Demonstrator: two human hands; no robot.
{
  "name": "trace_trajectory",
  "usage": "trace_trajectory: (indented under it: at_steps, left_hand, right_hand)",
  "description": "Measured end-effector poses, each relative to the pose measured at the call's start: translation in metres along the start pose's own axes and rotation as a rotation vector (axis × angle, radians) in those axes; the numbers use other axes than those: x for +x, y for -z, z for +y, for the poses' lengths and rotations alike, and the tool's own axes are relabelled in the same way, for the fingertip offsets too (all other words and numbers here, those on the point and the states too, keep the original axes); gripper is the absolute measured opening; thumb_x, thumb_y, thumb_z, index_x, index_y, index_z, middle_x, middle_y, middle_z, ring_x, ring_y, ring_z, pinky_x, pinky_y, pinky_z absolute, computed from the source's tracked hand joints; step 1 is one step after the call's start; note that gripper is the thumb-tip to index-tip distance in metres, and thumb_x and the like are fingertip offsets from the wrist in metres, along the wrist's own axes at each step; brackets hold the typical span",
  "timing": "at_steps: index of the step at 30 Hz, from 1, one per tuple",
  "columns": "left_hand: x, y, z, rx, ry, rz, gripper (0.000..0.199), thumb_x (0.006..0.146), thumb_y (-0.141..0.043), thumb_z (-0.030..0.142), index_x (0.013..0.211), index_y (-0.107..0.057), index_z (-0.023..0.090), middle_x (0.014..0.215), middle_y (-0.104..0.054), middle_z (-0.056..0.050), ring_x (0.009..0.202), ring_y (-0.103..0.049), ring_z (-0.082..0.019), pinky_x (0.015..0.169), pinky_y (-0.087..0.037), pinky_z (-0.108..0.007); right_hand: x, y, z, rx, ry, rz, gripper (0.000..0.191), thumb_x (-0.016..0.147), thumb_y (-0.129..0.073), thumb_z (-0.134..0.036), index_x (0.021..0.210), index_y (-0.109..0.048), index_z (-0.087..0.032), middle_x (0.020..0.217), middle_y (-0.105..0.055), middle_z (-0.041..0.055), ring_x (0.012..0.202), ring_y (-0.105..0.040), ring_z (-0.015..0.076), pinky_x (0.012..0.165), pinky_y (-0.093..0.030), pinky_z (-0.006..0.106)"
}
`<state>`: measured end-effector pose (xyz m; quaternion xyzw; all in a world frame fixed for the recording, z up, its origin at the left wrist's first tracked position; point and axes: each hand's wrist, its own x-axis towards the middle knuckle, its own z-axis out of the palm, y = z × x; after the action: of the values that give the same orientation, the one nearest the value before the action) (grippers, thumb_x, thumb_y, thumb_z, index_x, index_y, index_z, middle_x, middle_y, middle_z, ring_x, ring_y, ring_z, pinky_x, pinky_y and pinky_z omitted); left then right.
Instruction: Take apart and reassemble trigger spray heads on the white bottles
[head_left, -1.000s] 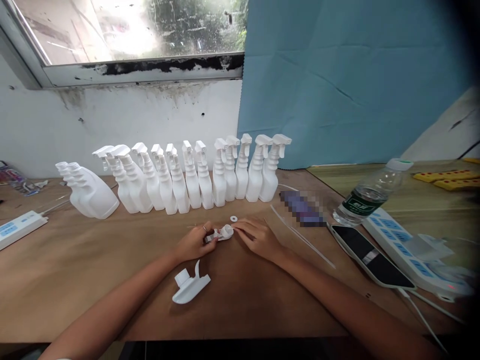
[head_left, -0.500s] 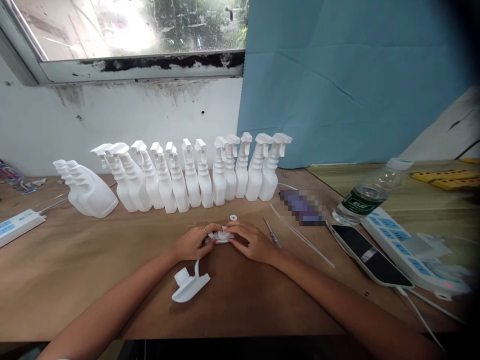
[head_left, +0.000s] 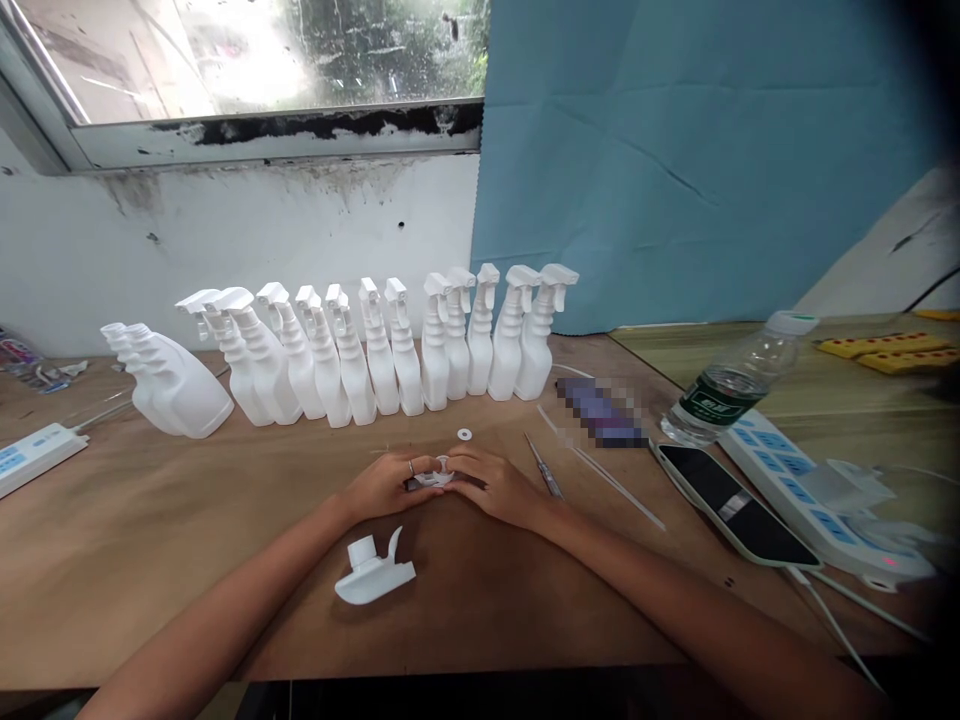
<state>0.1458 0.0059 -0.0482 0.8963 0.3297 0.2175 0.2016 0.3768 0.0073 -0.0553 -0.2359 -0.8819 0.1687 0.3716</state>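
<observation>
My left hand (head_left: 388, 484) and my right hand (head_left: 491, 482) meet over the brown tabletop, fingers closed around a small white plastic part (head_left: 433, 478). Most of that part is hidden by the fingers, so its exact kind does not show. A white trigger spray head (head_left: 375, 572) lies on its side nearer to me, below the left hand. Just beyond the fingertips lies a small white ring washer (head_left: 465, 434). To the right of my right hand rest a thin screwdriver-like tool (head_left: 544, 466) and thin clear tubes (head_left: 619, 485).
White spray bottles (head_left: 405, 370) with trigger heads stand in a row along the wall; two headless bottles (head_left: 180, 390) lean at the left. At right are a phone (head_left: 739, 505), a water bottle (head_left: 712, 395) and a power strip (head_left: 802, 480). Another power strip (head_left: 37, 455) lies far left.
Both hands have drawn closer together around the small white part, covering more of it. The spray head on the table has rocked slightly. The whole view has shifted a little.
</observation>
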Motion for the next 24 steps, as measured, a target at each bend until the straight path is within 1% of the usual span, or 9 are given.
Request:
trace_trajectory:
  at_steps: [5,8,12,14,16,17,19,21,24]
  left_hand:
    - [-0.001,-0.001,0.001,0.023,-0.036,0.019,0.031,0.093,-0.052,0.044,0.113,-0.062,0.023,0.092,-0.069,-0.003,0.081,-0.063,-0.014,0.077,-0.047,-0.024]
    - [-0.001,-0.001,0.001,0.052,-0.028,0.018,0.03,0.093,-0.051,0.044,0.111,-0.062,0.023,0.09,-0.068,-0.003,0.078,-0.063,-0.014,0.074,-0.046,-0.023]
    - [-0.002,-0.001,0.001,0.111,-0.015,0.032,0.03,0.092,-0.052,0.044,0.107,-0.062,0.021,0.085,-0.067,-0.003,0.075,-0.061,-0.014,0.07,-0.045,-0.023]
    - [-0.002,-0.001,0.001,0.148,0.015,0.032,0.03,0.091,-0.053,0.045,0.106,-0.061,0.021,0.084,-0.066,-0.003,0.073,-0.06,-0.014,0.068,-0.044,-0.024]
    - [-0.002,-0.001,0.001,0.172,0.04,0.025,0.03,0.091,-0.053,0.047,0.104,-0.06,0.021,0.085,-0.067,-0.003,0.075,-0.061,-0.015,0.068,-0.043,-0.024]
    - [-0.002,-0.001,0.001,0.178,0.044,0.025,0.03,0.091,-0.052,0.047,0.103,-0.06,0.021,0.086,-0.067,-0.003,0.076,-0.061,-0.016,0.068,-0.043,-0.025]
    - [-0.002,-0.001,0.001,0.179,0.044,0.029,0.029,0.091,-0.052,0.047,0.103,-0.059,0.021,0.087,-0.067,-0.003,0.078,-0.061,-0.016,0.068,-0.042,-0.025]
    - [-0.002,-0.001,0.001,0.182,0.046,0.024,0.029,0.091,-0.051,0.046,0.104,-0.058,0.021,0.087,-0.067,-0.003,0.078,-0.062,-0.017,0.069,-0.043,-0.026]
    - [-0.002,-0.001,0.001,0.186,0.055,0.02,0.03,0.09,-0.053,0.046,0.107,-0.058,0.021,0.09,-0.068,-0.004,0.079,-0.062,-0.017,0.072,-0.044,-0.026]
  right_hand:
    - [0.002,0.002,0.0,-0.007,0.04,-0.024,0.018,0.097,-0.048,-0.027,0.096,-0.065,-0.021,0.092,-0.064,0.0052,0.086,-0.063,0.0149,0.081,-0.054,0.028]
    - [0.003,0.005,-0.002,-0.033,0.045,-0.035,0.018,0.096,-0.048,-0.027,0.096,-0.065,-0.02,0.094,-0.065,0.0062,0.088,-0.064,0.0155,0.081,-0.054,0.028]
    - [0.004,0.019,-0.001,-0.092,0.056,-0.112,0.02,0.096,-0.048,-0.025,0.11,-0.063,-0.021,0.11,-0.067,0.0073,0.102,-0.063,0.0176,0.09,-0.052,0.032]
    - [0.003,0.033,0.007,-0.164,0.034,-0.064,0.026,0.096,-0.048,-0.026,0.12,-0.059,-0.024,0.115,-0.068,0.0069,0.107,-0.062,0.0196,0.094,-0.05,0.036]
    - [0.0,0.05,0.021,-0.282,-0.054,0.02,0.026,0.096,-0.047,-0.025,0.118,-0.061,-0.023,0.111,-0.069,0.0081,0.103,-0.064,0.0219,0.091,-0.049,0.038]
    - [-0.002,0.06,0.03,-0.361,-0.116,0.04,0.023,0.095,-0.047,-0.024,0.109,-0.064,-0.021,0.104,-0.07,0.009,0.097,-0.065,0.0228,0.088,-0.049,0.038]
    - [-0.009,0.079,0.048,-0.544,-0.307,0.023,0.02,0.092,-0.047,-0.021,0.098,-0.066,-0.018,0.095,-0.07,0.0105,0.089,-0.065,0.0243,0.08,-0.048,0.036]
    - [-0.018,0.093,0.065,-0.678,-0.529,0.042,0.019,0.087,-0.053,-0.02,0.102,-0.064,-0.016,0.1,-0.069,0.0123,0.088,-0.064,0.0247,0.073,-0.045,0.032]
    - [-0.028,0.103,0.081,-0.709,-0.762,-0.034,0.021,0.082,-0.061,-0.026,0.098,-0.064,-0.014,0.099,-0.068,0.0131,0.083,-0.063,0.0237,0.064,-0.039,0.028]
